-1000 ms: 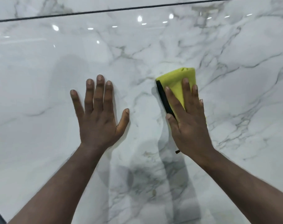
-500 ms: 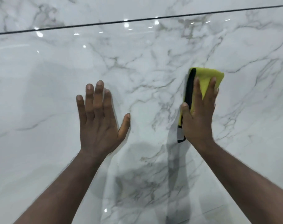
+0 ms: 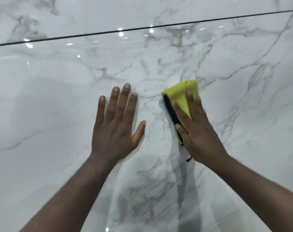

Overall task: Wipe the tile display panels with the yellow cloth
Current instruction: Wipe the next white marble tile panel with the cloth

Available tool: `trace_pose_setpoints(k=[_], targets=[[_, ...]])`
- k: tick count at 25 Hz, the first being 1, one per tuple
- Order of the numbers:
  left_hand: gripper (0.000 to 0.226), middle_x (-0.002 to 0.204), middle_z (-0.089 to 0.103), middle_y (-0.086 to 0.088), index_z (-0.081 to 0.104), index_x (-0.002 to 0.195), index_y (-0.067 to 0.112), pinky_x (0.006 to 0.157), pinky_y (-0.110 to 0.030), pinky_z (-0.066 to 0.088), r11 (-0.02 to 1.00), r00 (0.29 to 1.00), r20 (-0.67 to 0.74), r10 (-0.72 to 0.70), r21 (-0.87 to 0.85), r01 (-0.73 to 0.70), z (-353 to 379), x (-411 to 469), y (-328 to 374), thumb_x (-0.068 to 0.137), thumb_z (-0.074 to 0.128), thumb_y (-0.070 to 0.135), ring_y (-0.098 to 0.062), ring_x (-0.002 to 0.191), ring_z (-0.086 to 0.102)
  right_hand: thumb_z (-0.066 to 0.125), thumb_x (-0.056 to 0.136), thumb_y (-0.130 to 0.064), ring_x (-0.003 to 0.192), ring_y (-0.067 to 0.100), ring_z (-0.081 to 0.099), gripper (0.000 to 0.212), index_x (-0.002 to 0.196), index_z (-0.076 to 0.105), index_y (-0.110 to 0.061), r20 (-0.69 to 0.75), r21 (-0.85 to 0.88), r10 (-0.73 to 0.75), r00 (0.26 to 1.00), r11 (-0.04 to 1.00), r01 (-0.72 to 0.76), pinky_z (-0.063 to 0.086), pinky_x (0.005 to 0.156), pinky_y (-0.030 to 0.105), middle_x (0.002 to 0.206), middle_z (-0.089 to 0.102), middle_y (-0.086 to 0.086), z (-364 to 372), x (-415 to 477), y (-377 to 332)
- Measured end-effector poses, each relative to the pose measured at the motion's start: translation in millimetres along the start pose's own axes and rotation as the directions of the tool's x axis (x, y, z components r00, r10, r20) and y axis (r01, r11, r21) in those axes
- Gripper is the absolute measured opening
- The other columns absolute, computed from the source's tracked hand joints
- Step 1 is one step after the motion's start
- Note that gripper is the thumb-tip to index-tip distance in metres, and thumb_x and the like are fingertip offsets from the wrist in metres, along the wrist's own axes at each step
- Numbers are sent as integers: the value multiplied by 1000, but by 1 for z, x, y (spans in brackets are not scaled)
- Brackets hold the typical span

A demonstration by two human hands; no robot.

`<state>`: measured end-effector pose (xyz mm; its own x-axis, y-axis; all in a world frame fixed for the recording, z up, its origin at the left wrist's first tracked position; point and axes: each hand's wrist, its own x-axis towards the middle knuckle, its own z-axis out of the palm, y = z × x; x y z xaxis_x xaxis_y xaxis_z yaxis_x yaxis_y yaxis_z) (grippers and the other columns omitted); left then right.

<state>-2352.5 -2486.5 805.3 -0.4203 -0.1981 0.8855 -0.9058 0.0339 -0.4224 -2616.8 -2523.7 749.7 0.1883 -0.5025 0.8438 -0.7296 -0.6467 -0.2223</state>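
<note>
A person's two bare hands lie against a glossy white tile panel (image 3: 42, 101) veined in grey, seen from a head-worn camera looking forward and down. The left hand (image 3: 115, 124) is spread flat on the surface, palm to the tile, its four fingers straight and close together, pointing up the panel, with the thumb angled out to the right; it grasps nothing. The left forearm (image 3: 70, 191) reaches in bare from the lower left corner. Just to its right, apart from it, the right hand (image 3: 198, 133) presses a folded yellow cloth (image 3: 180, 96) flat against the same panel. The right hand's fingers lie straight over the cloth rather than curled round it, and the thumb rests along the cloth's black edging (image 3: 171, 113), which runs down the fold's left side. The outer fingers of that hand are blurred, so how they sit cannot be told. The upper part of the cloth shows beyond the fingertips, the rest is hidden under the palm, and a short black thread (image 3: 189, 159) pokes out below the heel of the hand. The right forearm (image 3: 261, 191) comes in bare from the lower right corner. Above both hands a thin dark joint line (image 3: 142, 28) crosses the view, rising to the right and dividing this panel from a matching upper panel (image 3: 92, 12). Small bright light reflections (image 3: 120, 33) dot the tile near the joint, and faint shadows of the arms fall on the surface below the hands.
</note>
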Motion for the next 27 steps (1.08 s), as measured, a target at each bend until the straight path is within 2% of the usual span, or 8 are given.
trace_pose_setpoints(k=[3, 6, 9, 11, 16, 21, 25, 27], targets=[[76, 179, 21, -16, 28, 172, 13, 133, -62, 18, 1000, 1000, -7, -15, -11, 15, 6, 11, 23, 111, 50, 53, -37, 166, 18, 50, 111, -28, 165, 26, -8, 71, 169, 12, -42, -45, -78, 55, 997, 995, -58, 21, 128, 48, 177, -15, -8, -21, -7, 39], [78, 179, 21, -16, 28, 171, 9, 134, -60, 16, 999, 999, -5, -46, -19, 46, 15, 28, 47, 111, 49, 54, -37, 166, 18, 48, 112, -22, 164, 27, -14, 72, 170, 10, -38, -126, 155, 319, 939, 941, -299, 5, 125, 35, 177, -18, -3, -45, 38, 58], [78, 179, 21, -15, 28, 171, 7, 134, -60, 16, 999, 999, -10, -42, -32, 41, 28, 51, 78, 111, 50, 52, -36, 166, 19, 49, 112, -25, 164, 27, -11, 67, 169, 16, -39, -62, -55, -32, 998, 998, 29, 11, 127, 47, 178, -12, -4, -39, 24, 76], [79, 179, 20, -14, 26, 171, 8, 133, -62, 16, 999, 999, 12, -50, -19, 51, 38, 60, 93, 111, 49, 52, -35, 166, 18, 54, 110, -25, 165, 22, -7, 71, 167, 18, -45, 39, -125, -137, 990, 982, 141, 21, 127, 55, 178, -7, -10, -43, -2, 100], [84, 178, 22, -19, 25, 171, 4, 130, -69, 18, 992, 996, 13, -88, 96, 86, 53, 60, 106, 108, 51, 53, -41, 164, 21, 50, 110, -21, 164, 32, -12, 72, 170, 13, -36, -179, 94, 156, 971, 986, -141, 12, 127, 67, 178, -14, 3, -70, 44, 139], [86, 175, 26, -23, 32, 167, -2, 128, -74, 15, 979, 983, -36, -179, 94, 181, 57, 64, 121, 107, 55, 54, -46, 162, 23, 57, 108, -17, 165, 27, -10, 79, 168, 14, -45, 10, -110, -217, 976, 970, 217, 11, 128, 66, 178, -11, -8, -59, 9, 166], [90, 175, 26, -22, 34, 164, -5, 128, -73, 9, 951, 951, -44, -306, 36, 308, 63, 70, 146, 105, 55, 59, -45, 163, 19, 57, 108, -20, 163, 26, -16, 79, 168, 13, -44, -87, 114, 63, 994, 992, -53, 6, 125, 65, 177, -17, -9, -80, 38, 180], [90, 175, 25, -23, 32, 165, -5, 128, -73, 10, 954, 955, -34, -294, 45, 295, 64, 68, 146, 105, 57, 57, -45, 163, 18, 56, 108, -20, 163, 28, -19, 79, 169, 11, -43, -75, 115, 57, 996, 992, -48, 2, 125, 67, 177, -19, -7, -76, 41, 169]])
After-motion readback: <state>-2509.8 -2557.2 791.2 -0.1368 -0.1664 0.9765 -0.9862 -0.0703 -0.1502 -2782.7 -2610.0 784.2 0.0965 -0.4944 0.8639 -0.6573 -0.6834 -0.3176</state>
